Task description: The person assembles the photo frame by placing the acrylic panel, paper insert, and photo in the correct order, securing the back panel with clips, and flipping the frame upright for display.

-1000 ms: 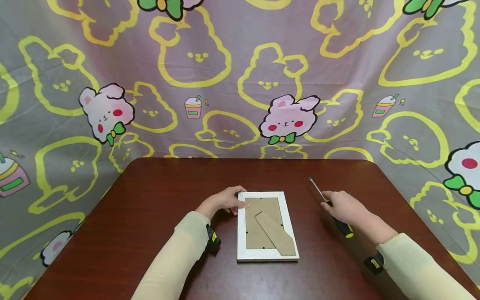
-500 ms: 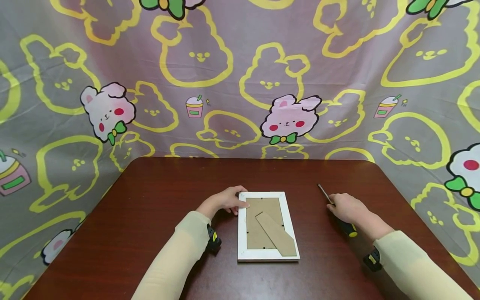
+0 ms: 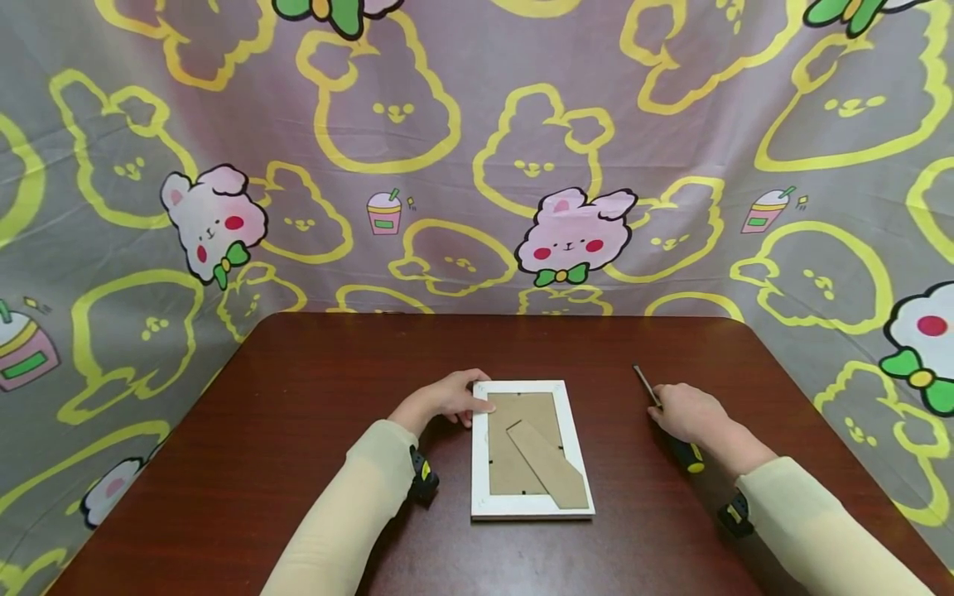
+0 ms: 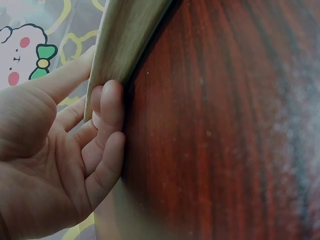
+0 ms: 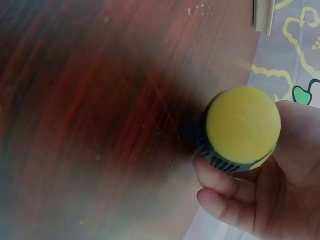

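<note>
A white picture frame (image 3: 480, 463) lies face down on the table, its brown backing board (image 3: 514, 468) and slanted stand flap (image 3: 551, 468) showing. My left hand (image 3: 450, 396) holds its upper left corner, thumb over the top. In the left wrist view, the fingers (image 4: 112, 102) curl against the frame's pale wooden side (image 4: 130, 42). To the right of the frame, my right hand (image 3: 689, 411) grips a flat-bladed screwdriver (image 3: 696, 465) by its black and yellow handle. The blade points away from me, up and left. In the right wrist view, the handle's yellow end cap (image 5: 244, 127) faces the camera.
The reddish-brown table (image 3: 335, 356) has a glossy top and rounded far corners. Behind and at both sides hangs a grey-pink curtain (image 3: 447, 190) with cartoon rabbits. A small black camera sits on the left wrist (image 3: 423, 478) and another on the right (image 3: 736, 515).
My right hand has shifted slightly right with the screwdriver, its tip coming back toward me, then stays almost still. The left hand and the picture frame keep their place.
</note>
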`<state>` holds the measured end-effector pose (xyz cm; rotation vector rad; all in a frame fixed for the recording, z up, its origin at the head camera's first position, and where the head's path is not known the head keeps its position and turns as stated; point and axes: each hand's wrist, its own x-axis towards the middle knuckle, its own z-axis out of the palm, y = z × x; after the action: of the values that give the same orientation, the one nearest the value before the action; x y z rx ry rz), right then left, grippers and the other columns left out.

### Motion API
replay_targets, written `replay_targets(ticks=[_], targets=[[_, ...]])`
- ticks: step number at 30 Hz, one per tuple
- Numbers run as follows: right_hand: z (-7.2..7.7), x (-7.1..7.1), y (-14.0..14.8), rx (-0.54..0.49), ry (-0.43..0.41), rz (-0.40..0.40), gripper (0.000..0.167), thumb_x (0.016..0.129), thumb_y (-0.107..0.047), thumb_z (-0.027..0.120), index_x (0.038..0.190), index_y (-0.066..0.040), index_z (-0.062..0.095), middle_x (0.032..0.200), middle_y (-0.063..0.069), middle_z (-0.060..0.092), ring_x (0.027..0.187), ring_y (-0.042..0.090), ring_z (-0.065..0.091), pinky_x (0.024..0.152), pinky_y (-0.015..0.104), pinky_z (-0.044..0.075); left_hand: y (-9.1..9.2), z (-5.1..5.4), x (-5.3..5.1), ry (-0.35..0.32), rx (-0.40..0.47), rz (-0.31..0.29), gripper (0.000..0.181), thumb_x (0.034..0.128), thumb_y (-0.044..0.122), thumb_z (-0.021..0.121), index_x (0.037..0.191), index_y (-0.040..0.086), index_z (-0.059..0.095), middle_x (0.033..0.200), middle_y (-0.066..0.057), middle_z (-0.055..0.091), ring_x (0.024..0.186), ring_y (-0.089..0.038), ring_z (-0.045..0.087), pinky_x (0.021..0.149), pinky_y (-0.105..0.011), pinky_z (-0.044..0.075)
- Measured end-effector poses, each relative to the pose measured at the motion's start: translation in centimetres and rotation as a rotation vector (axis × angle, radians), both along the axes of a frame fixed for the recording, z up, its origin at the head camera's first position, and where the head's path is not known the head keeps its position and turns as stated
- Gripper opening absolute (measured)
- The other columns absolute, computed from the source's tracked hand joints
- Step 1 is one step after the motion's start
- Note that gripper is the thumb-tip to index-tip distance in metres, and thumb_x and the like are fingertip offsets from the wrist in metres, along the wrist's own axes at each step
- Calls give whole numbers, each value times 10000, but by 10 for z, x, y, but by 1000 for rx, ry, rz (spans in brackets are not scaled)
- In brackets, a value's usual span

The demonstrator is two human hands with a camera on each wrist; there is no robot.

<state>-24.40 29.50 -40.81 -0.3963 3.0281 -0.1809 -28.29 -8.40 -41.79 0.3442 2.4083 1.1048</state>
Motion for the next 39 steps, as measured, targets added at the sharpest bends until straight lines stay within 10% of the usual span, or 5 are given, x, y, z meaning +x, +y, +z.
replay_targets(ticks=[25, 34, 39], targets=[[8, 8, 5, -6, -69, -47, 307, 929, -259, 657, 1017, 34, 627, 764, 63, 590, 584, 171, 504, 489, 339, 412, 0, 0, 2, -18, 16, -21, 469, 919, 262, 696, 1323, 121, 504, 680, -74, 604, 570, -189, 604, 554, -308, 453], [23, 11, 17, -40, -2, -97, 519, 942, -310, 620, 1279, 79, 553, 1199, 302, 592, 1011, 440, 602, 695, 520, 509, 0, 1, 2, -18, 16, -24, 461, 915, 252, 702, 1314, 129, 508, 656, -69, 592, 559, -183, 608, 539, -298, 446], [32, 12, 7, -96, 22, -92, 529, 954, -304, 608, 1326, 62, 521, 1005, 217, 666, 732, 311, 628, 536, 409, 475, -1, 0, 1, -17, 11, -16, 452, 914, 249, 705, 1305, 131, 511, 652, -61, 593, 556, -178, 606, 533, -294, 443]])
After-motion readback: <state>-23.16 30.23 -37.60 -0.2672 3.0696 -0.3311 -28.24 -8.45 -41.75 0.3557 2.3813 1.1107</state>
